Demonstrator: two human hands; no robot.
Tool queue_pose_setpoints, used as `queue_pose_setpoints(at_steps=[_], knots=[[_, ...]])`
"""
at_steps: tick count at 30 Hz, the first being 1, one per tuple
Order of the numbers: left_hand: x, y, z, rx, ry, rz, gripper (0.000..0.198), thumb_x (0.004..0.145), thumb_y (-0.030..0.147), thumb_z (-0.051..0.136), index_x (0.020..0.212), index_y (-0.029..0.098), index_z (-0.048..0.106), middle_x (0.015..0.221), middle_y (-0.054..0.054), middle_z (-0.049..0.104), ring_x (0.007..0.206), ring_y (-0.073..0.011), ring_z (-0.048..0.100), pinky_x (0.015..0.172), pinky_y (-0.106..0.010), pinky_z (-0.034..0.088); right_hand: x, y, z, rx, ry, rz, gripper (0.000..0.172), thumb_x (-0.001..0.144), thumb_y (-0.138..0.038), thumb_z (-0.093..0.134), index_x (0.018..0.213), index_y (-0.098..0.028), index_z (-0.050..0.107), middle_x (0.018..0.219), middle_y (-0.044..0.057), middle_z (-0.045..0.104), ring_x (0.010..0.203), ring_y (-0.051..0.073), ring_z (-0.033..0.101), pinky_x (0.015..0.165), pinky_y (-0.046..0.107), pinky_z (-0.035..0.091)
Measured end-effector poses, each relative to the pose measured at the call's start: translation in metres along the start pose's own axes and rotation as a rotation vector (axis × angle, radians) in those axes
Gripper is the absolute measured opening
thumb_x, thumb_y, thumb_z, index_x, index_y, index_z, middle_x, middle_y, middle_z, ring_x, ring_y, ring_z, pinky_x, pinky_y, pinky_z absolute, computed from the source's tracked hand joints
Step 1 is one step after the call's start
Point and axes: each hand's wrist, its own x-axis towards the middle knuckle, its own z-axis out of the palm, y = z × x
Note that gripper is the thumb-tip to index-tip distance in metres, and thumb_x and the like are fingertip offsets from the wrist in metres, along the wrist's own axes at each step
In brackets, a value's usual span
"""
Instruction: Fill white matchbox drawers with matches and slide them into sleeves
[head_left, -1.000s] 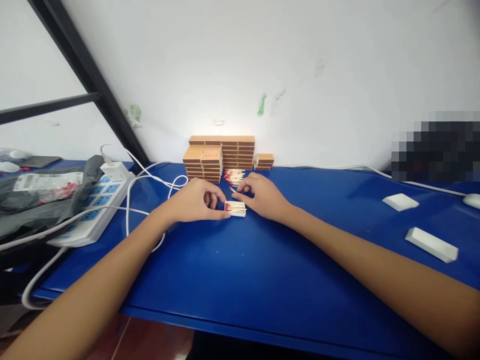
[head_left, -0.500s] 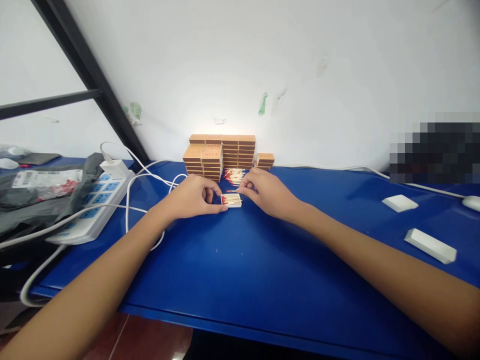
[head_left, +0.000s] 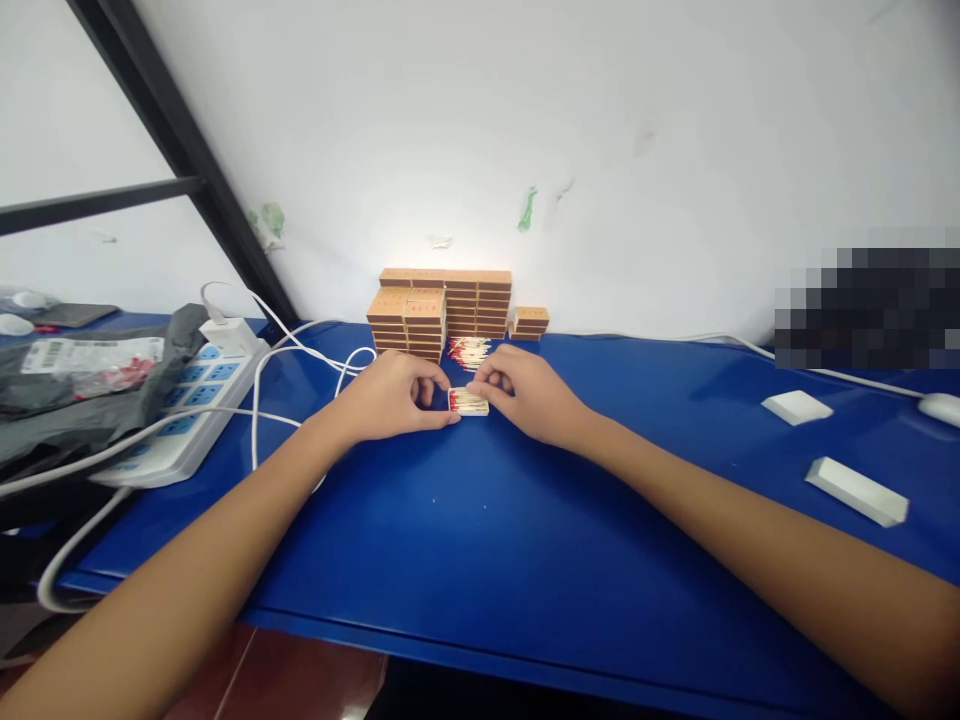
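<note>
A small white matchbox tray (head_left: pixel 469 402) filled with red-tipped matches lies on the blue table (head_left: pixel 480 540). My left hand (head_left: pixel 394 395) pinches its left end with thumb and fingers curled. From the right, my right hand (head_left: pixel 525 390) closes its fingertips on the tray's other end. Just behind the tray lies a loose heap of matches (head_left: pixel 469 350). Stacks of tan matchboxes (head_left: pixel 439 312) stand against the wall behind the heap.
A white power strip (head_left: pixel 187 410) with white cables (head_left: pixel 300 365) lies at the left, next to a dark plastic bag (head_left: pixel 82 385). Two white blocks (head_left: pixel 796 406) (head_left: pixel 855 490) rest at the right. A black frame bar (head_left: pixel 187 160) slants at the upper left.
Both hands carried the tray a little farther from me, toward the heap. The right hand, holding a single match a second ago, now rests its fingertips on the tray's right end.
</note>
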Motion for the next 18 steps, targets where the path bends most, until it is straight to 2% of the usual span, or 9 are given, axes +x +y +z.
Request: queue_pose_setpoints(at_steps=[4,8,14,18], knots=[[0.0,-0.001,0.0,-0.006,-0.004,-0.006,0.038,0.077,0.05,0.088,0.097,0.019,0.083,0.071,0.0,0.072,0.062,-0.0137,0.065,0.06,-0.025,0.047,0.004,0.02,0.002,-0.063,0.112,0.003,0.008,0.101,-0.024,0.067,0.098,-0.02,0.073,0.096,0.007,0.068,0.089,0.023,0.061,0.085,0.037,0.048],[-0.001,-0.001,0.001,-0.009,-0.015,-0.009,0.037,0.078,0.051,0.087,0.098,0.02,0.083,0.072,0.0,0.072,0.059,-0.0124,0.062,0.058,-0.025,0.045,0.006,0.035,0.006,-0.12,0.089,-0.009,0.006,0.098,-0.025,0.072,0.1,-0.022,0.076,0.097,0.008,0.067,0.098,0.027,0.061,0.091,0.042,0.049],[0.0,-0.004,0.002,-0.015,-0.011,-0.006,0.037,0.078,0.051,0.088,0.096,0.02,0.083,0.071,0.0,0.072,0.061,-0.013,0.063,0.059,-0.025,0.045,0.006,0.035,0.009,-0.12,0.059,0.023,0.012,0.099,-0.024,0.07,0.088,-0.021,0.072,0.092,0.007,0.067,0.094,0.026,0.06,0.086,0.04,0.048],[0.0,-0.005,0.003,-0.001,-0.012,-0.013,0.038,0.078,0.052,0.087,0.097,0.02,0.083,0.072,0.0,0.073,0.063,-0.0138,0.065,0.06,-0.026,0.045,0.006,0.029,0.004,-0.131,0.041,0.038,0.012,0.101,-0.023,0.068,0.089,-0.021,0.069,0.095,0.008,0.067,0.098,0.027,0.059,0.088,0.04,0.047]])
